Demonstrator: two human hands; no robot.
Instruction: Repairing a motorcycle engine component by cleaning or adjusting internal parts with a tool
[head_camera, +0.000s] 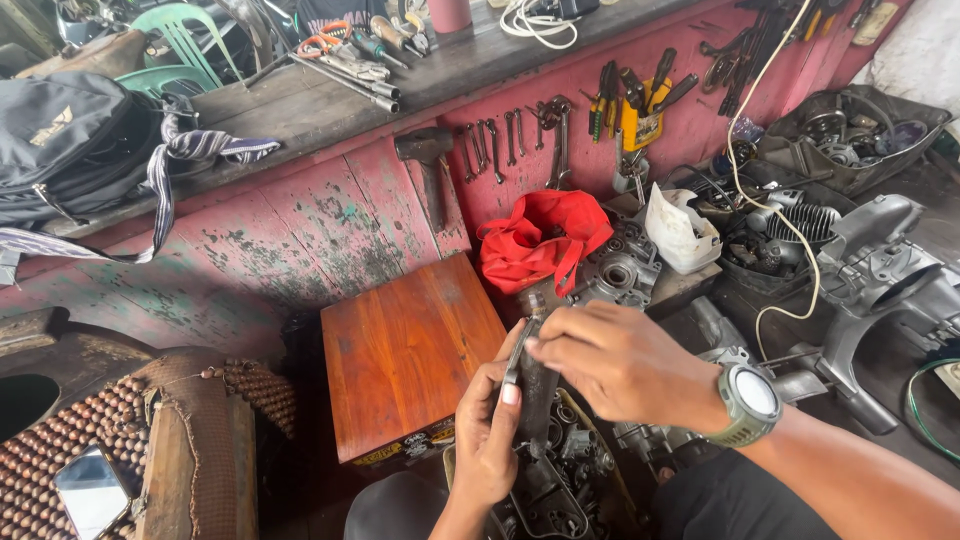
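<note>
Both hands meet over a dark engine part (537, 400) held upright above the lap. The left hand (487, 430) grips it from below, thumb pressed along its edge, while the right hand (620, 365), with a watch (750, 403) on its wrist, closes over the top. Beneath them sits an engine case (555, 490). Just left stands a wooden box (410, 355); behind the hands lies a red bag (540, 240), and spanners (495, 145) hang on the pink wall (300, 230).

- Left hand (488, 435) and right hand (610, 365) pinch a thin metal tool (518, 355) above a greasy engine part (555, 470).
- Wooden box (405, 355) at nine o'clock of the hands.
- Red cloth (540, 240) at twelve o'clock.
</note>
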